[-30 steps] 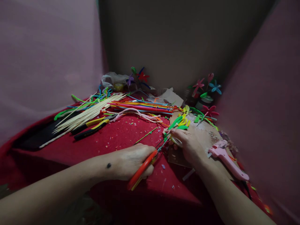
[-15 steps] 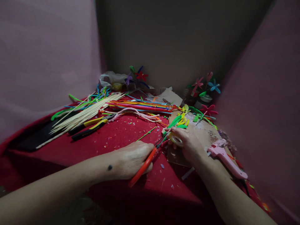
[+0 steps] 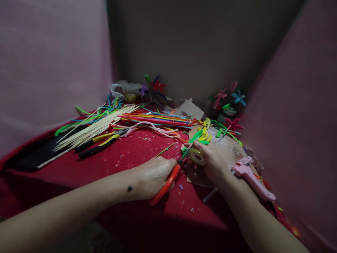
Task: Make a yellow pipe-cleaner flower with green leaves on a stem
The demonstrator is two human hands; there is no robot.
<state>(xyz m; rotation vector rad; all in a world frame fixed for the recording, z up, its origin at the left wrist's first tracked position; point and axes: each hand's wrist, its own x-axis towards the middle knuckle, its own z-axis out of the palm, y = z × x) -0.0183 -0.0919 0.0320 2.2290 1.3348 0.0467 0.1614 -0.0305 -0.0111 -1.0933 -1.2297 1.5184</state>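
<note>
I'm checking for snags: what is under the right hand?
A piece of brown cardboard shows below the right hand, with a tape roll at its fingers. Whatever lies directly beneath the palm is covered.

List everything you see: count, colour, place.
Scissors: one, red-handled, in left hand
Tape rolls: two, yellowish, in right hand and back left
Leaf shapes: several, green, by right hand
Pliers: one, black-yellow, left
Sticks: many, pale, left
Pipe cleaners: many, multicoloured, middle
Flowers: several, multicoloured, back and right
Glue gun: one, pink, right
Cardboard: one, brown, under right hand
Plastic bag: one, clear, back left
Cloth: one, red, tabletop
Left hand: one, bare, centre
Right hand: one, bare, centre
</note>
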